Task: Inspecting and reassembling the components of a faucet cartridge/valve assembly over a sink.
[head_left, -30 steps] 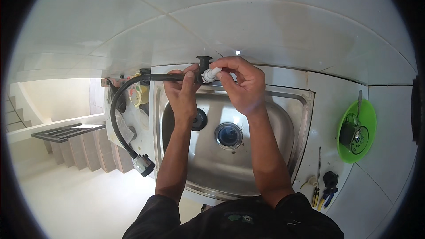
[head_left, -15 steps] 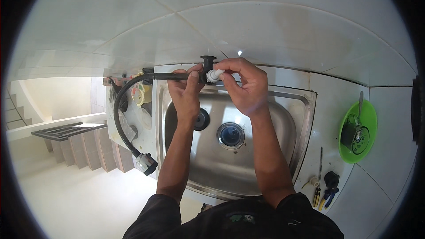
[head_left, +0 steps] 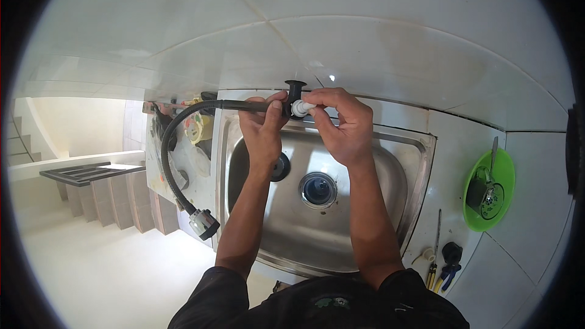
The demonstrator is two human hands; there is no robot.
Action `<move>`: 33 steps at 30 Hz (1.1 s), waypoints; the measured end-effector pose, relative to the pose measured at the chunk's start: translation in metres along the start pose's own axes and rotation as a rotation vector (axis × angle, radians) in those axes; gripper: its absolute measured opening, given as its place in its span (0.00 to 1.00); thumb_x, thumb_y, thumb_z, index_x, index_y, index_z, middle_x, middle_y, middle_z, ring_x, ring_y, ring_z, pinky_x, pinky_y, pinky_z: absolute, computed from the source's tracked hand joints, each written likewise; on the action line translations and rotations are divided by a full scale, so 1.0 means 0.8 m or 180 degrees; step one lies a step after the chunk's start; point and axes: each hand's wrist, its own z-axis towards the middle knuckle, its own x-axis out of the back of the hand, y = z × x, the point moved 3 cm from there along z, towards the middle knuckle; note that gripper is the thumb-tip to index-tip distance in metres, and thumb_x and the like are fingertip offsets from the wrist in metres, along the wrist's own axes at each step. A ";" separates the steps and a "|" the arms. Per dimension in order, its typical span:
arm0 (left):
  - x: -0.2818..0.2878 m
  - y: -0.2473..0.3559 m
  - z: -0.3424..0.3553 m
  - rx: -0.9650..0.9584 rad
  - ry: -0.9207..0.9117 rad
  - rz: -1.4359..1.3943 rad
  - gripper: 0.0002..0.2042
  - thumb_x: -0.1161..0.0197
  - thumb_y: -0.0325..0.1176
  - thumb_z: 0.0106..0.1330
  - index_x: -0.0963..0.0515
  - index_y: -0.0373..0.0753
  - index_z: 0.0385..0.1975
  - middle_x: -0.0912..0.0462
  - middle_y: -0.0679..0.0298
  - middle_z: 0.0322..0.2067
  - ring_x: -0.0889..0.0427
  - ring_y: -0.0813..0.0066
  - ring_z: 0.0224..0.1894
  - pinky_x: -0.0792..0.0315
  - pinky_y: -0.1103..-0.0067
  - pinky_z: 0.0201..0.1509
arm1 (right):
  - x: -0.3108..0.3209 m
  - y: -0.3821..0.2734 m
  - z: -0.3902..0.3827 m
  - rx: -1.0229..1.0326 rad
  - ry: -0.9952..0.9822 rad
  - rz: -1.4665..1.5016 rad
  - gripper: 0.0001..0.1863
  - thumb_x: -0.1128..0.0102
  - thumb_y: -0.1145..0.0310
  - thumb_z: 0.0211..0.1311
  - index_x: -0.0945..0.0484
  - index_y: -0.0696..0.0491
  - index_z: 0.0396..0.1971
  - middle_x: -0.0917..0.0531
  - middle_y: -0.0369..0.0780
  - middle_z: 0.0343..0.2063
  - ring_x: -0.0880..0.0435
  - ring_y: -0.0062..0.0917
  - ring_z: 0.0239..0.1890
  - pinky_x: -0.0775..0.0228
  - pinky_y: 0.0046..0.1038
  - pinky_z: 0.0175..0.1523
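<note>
A black wall faucet (head_left: 295,92) stands out from the tiled wall above the sink. From its body a black flexible spout (head_left: 167,146) curves left and down, ending in a chrome spray head (head_left: 203,224) that hangs beside the sink. My left hand (head_left: 262,137) is closed round the faucet body where the spout joins it. Between the thumb and fingers of my right hand (head_left: 346,128) is a white plastic fitting (head_left: 301,108), held against the right side of the faucet body. My fingers partly cover both the fitting and the joint.
Below my arms lies a steel sink (head_left: 298,240) with an open drain (head_left: 317,190) and a round black part (head_left: 281,167). On the right counter are a screwdriver (head_left: 434,256), pliers (head_left: 450,271) and a green bowl (head_left: 498,198) holding utensils. Stairs (head_left: 122,201) descend at the left.
The view has shifted a little, so the faucet and hands appear slightly lower and further right. Both hands keep their grip, and the white fitting stays against the faucet.
</note>
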 end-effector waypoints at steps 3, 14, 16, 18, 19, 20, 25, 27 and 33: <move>0.002 -0.003 0.001 0.0027 -0.0028 -0.0105 0.10 0.45 0.28 0.68 0.38 0.43 0.43 0.19 0.55 0.45 0.18 0.72 0.44 0.20 0.83 0.31 | 0.000 0.005 0.001 0.0128 0.0153 -0.0133 0.12 0.41 0.85 0.49 0.19 0.57 0.34 0.16 0.42 0.33 0.16 0.29 0.37 0.24 0.25 0.42; -0.002 0.005 -0.001 0.0163 -0.0010 -0.0162 0.12 0.44 0.24 0.66 0.42 0.36 0.41 0.22 0.51 0.45 0.21 0.72 0.42 0.22 0.78 0.40 | -0.001 -0.006 0.002 0.0250 -0.0080 -0.0423 0.13 0.42 0.88 0.49 0.18 0.59 0.34 0.16 0.43 0.34 0.17 0.26 0.38 0.25 0.24 0.43; -0.004 0.007 -0.001 0.0186 0.0016 -0.0173 0.12 0.44 0.25 0.67 0.41 0.36 0.41 0.22 0.51 0.45 0.21 0.72 0.43 0.22 0.78 0.39 | -0.001 -0.007 0.002 0.0218 -0.0074 -0.0417 0.12 0.42 0.87 0.49 0.18 0.59 0.34 0.16 0.43 0.34 0.17 0.27 0.38 0.25 0.24 0.43; -0.004 0.007 -0.002 0.0211 0.0041 -0.0183 0.12 0.44 0.25 0.67 0.41 0.36 0.41 0.22 0.51 0.45 0.21 0.72 0.43 0.22 0.78 0.39 | -0.001 -0.009 0.003 0.0184 -0.0067 -0.0411 0.12 0.42 0.87 0.49 0.18 0.59 0.34 0.16 0.43 0.34 0.17 0.27 0.38 0.25 0.24 0.43; -0.003 0.006 -0.001 0.0192 0.0036 -0.0163 0.12 0.44 0.25 0.67 0.41 0.36 0.41 0.22 0.51 0.45 0.21 0.72 0.43 0.22 0.79 0.39 | -0.001 -0.010 0.003 0.0219 -0.0067 -0.0473 0.12 0.42 0.87 0.49 0.18 0.59 0.34 0.16 0.43 0.34 0.17 0.27 0.38 0.25 0.24 0.43; -0.002 0.005 -0.001 0.0173 0.0031 -0.0143 0.12 0.44 0.25 0.67 0.41 0.36 0.41 0.22 0.50 0.45 0.21 0.72 0.43 0.22 0.79 0.38 | -0.002 -0.011 0.004 0.0253 -0.0068 -0.0535 0.12 0.41 0.87 0.48 0.18 0.59 0.34 0.16 0.43 0.35 0.17 0.27 0.38 0.25 0.24 0.42; -0.003 0.006 -0.001 0.0185 0.0033 -0.0131 0.12 0.44 0.25 0.66 0.41 0.36 0.41 0.22 0.50 0.45 0.21 0.72 0.43 0.22 0.80 0.37 | -0.003 -0.014 0.005 0.0251 -0.0081 -0.0632 0.13 0.40 0.87 0.48 0.18 0.58 0.34 0.16 0.43 0.35 0.16 0.27 0.37 0.24 0.24 0.42; -0.002 0.006 -0.001 0.0173 0.0016 -0.0128 0.12 0.44 0.25 0.66 0.41 0.36 0.41 0.22 0.50 0.45 0.21 0.72 0.43 0.22 0.80 0.37 | -0.004 -0.015 0.004 0.0285 -0.0087 -0.0665 0.13 0.40 0.86 0.48 0.18 0.58 0.34 0.16 0.43 0.35 0.16 0.27 0.36 0.24 0.23 0.41; 0.001 0.001 0.000 0.0136 0.0014 -0.0156 0.11 0.44 0.25 0.66 0.41 0.36 0.40 0.22 0.50 0.45 0.21 0.72 0.43 0.23 0.80 0.36 | -0.007 -0.014 0.004 0.0342 -0.0136 -0.0698 0.13 0.40 0.86 0.48 0.18 0.57 0.34 0.16 0.43 0.34 0.16 0.28 0.36 0.23 0.24 0.40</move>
